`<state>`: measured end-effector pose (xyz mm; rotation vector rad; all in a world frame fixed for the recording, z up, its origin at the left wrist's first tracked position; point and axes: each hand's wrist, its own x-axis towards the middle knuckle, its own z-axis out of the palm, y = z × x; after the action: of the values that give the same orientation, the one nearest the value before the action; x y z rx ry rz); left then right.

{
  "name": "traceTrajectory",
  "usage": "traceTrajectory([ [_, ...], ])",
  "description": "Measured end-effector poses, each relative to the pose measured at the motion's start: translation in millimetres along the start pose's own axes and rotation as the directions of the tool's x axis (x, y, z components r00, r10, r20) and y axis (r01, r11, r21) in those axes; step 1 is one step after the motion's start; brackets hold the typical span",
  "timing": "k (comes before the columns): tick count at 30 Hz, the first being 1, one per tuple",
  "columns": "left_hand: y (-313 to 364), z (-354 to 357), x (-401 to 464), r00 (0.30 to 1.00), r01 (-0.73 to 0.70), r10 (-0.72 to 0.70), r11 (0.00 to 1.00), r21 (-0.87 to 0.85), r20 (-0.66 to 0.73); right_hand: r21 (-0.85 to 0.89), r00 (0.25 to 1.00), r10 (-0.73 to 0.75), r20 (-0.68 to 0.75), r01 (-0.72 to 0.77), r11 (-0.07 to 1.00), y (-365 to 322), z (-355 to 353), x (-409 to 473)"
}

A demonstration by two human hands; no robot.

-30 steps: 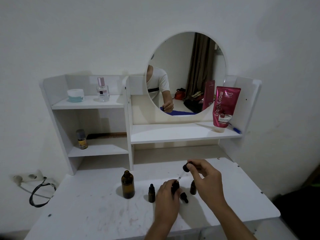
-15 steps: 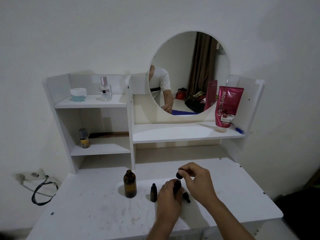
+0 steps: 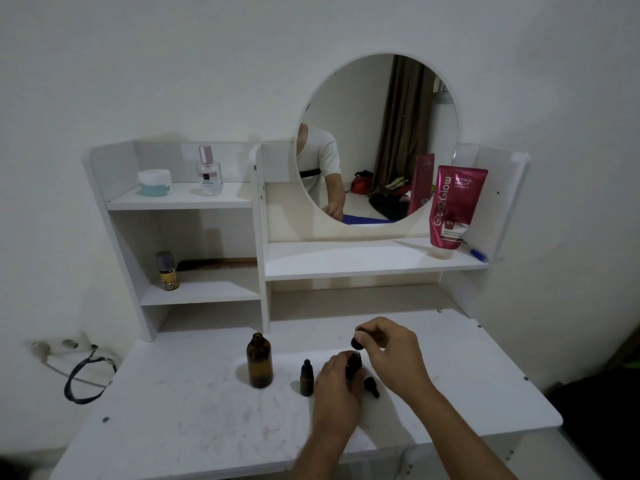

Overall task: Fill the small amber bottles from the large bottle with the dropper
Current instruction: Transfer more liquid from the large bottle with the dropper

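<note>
Dropper [image 3: 357, 342] lower now, at held bottle [image 3: 354, 367].

Dim, flat indoor light, wide-angle view

Grey cast throughout; soft shadows under the shelves [image 3: 374, 261]; straight edges bow toward frame corners; lower right falls near-black; detail slightly soft.

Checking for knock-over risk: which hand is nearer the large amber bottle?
Left. The left hand sits to the right of the large amber bottle, past a capped small bottle; the right hand is farther right.
</note>
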<state>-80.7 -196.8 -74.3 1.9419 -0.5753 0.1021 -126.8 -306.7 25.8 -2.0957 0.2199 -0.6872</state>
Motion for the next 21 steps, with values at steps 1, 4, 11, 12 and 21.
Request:
traceTrajectory([
  [1, 0.7, -0.1, -0.5, 1.000, 0.002, -0.002, 1.000, 0.004, -0.004, -0.009, 1.000, -0.004, -0.010, 0.004, 1.000, 0.1, -0.2, 0.2],
  [4, 1.4, -0.4, -1.0, 1.000, 0.005, -0.005, 1.000, -0.020, -0.010, -0.056, 0.998, -0.044, -0.034, 0.042, 0.998, -0.3, -0.3, 0.5],
  [11, 0.1, 0.1, -0.8, 0.999, -0.021, 0.022, 1.000, 0.003, -0.026, -0.100, 0.994, -0.095, -0.050, 0.089, 0.991, 0.0, -1.2, -1.1],
  [12, -0.2, 0.4, -0.6, 1.000, -0.013, 0.013, 1.000, 0.007, -0.023, -0.104, 0.994, -0.096, -0.052, 0.090, 0.991, 0.1, -1.7, -1.7],
  [21, 1.8, -0.2, -1.9, 0.997, 0.078, -0.077, 0.997, -0.013, 0.009, -0.057, 0.999, -0.033, -0.027, 0.031, 0.998, -6.2, -2.4, -5.7],
])
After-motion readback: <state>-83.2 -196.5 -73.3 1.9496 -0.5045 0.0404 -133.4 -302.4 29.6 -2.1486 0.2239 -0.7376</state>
